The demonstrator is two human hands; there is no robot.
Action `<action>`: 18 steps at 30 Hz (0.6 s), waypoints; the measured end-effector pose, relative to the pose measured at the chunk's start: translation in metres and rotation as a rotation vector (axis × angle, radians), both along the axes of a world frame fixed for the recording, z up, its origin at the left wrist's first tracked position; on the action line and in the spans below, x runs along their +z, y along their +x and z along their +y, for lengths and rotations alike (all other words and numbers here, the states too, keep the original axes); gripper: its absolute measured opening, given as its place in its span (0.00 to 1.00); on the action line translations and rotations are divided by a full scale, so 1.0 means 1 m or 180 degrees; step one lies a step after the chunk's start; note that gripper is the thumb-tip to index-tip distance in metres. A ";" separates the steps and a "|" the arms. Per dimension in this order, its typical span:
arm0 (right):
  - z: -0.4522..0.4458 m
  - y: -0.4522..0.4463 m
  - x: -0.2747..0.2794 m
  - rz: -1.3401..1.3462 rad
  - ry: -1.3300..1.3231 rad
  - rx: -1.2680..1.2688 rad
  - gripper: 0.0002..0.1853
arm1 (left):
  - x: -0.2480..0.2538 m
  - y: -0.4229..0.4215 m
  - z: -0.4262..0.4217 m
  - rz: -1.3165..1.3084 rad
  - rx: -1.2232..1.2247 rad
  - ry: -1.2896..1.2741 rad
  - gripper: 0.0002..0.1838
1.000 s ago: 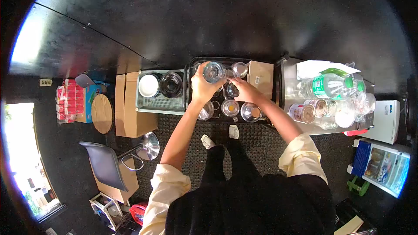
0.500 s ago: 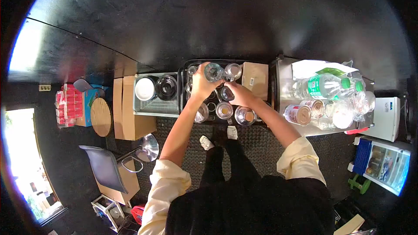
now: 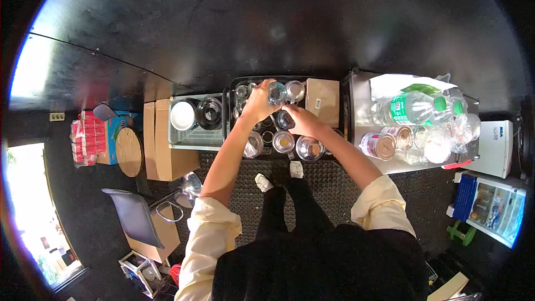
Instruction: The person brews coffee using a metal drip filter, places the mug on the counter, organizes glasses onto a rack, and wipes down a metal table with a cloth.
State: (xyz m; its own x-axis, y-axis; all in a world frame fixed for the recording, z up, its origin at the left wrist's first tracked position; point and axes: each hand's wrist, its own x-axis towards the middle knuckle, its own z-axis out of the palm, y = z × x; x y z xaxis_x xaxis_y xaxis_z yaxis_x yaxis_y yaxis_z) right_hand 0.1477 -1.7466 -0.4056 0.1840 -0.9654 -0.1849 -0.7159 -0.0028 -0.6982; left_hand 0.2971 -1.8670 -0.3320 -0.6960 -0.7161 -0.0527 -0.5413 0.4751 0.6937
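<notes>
My left hand (image 3: 259, 102) is closed round a clear drinking glass (image 3: 276, 93), held above the far part of a black tray (image 3: 229, 86). Just to the right and nearer to me, my right hand (image 3: 304, 121) wraps its fingers around a second, darker-looking glass (image 3: 285, 120). The base of that one is hidden, so I cannot tell whether it touches the tray. Around both hands stand several other glasses, among them a glass mug (image 3: 295, 90), a jar-like glass (image 3: 283, 142) and a wide glass jug (image 3: 309, 148).
A cardboard box (image 3: 322, 102) stands at the tray's right end. Left is a rack with a white bowl (image 3: 183, 115) and black bowls (image 3: 209, 113). On the metal table (image 3: 362, 92) at right lie plastic bottles (image 3: 412, 107) and cans (image 3: 384, 146). A chair (image 3: 134, 217) stands lower left.
The tray and tables have shifted slightly left in view as the head moved. Both hands keep their hold on the same glasses.
</notes>
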 end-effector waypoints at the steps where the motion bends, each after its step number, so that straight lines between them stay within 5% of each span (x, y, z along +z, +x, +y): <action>1: 0.000 0.000 0.002 0.0017 0.0035 -0.0019 0.42 | -0.002 -0.001 0.000 0.0002 -0.0010 0.0003 0.39; 18: 0.001 0.001 0.008 0.0205 0.0374 -0.0271 0.42 | -0.037 -0.004 0.002 -0.0301 0.0072 0.0183 0.39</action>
